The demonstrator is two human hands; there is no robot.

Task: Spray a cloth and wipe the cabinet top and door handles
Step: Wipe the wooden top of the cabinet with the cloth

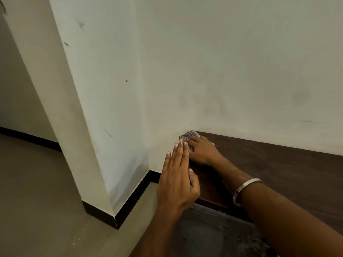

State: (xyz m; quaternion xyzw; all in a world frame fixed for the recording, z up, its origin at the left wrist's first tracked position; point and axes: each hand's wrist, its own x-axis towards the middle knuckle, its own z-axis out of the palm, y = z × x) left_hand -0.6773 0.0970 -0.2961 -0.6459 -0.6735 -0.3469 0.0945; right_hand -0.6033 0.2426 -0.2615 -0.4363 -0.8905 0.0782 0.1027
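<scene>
Off-white wall [232, 62] fills most of your view, grey floor [37, 191] at left with black skirting [133, 197]. Dark wood cabinet top [278, 169] is cut off at right; doors and handles not visible. Your left hand [176, 182] rests at the cabinet's left edge, fingers straight and together. Your right hand [202, 151] presses the checked cloth [189, 135] flat into the back corner; cloth mostly hidden underneath. Bangle [245, 190] on right wrist. No readable writing.
</scene>
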